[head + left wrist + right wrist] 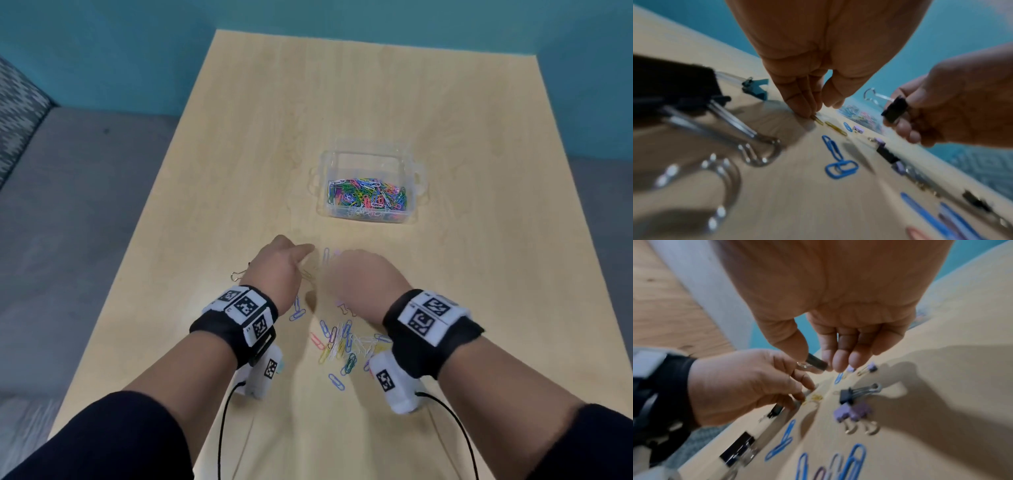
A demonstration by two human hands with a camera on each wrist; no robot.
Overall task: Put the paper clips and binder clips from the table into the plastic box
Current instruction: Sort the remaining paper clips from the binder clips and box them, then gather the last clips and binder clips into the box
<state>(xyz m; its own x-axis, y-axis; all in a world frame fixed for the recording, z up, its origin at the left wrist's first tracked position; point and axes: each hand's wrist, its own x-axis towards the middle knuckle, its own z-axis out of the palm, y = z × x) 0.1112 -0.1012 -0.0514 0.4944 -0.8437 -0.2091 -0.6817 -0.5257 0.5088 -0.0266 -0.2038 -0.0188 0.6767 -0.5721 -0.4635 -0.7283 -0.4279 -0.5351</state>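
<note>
Partly sorted: many clips boxed, a scatter left on the desk (479,308).
The plastic box (412,192), well inside the desk's edges with bare wood around it, holds many paper clips (368,197); nearer than the box lie loose paper clips (342,346) and binder clips (852,412). The left hand (279,270) pinches a yellow clip (817,119); the right hand (941,110) holds a black binder clip (895,109).

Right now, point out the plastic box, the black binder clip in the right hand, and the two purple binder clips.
plastic box (368,219), head view, near wall.
black binder clip (817,364), right wrist view, body.
purple binder clips (852,413), right wrist view, where the bodies meet.
</note>
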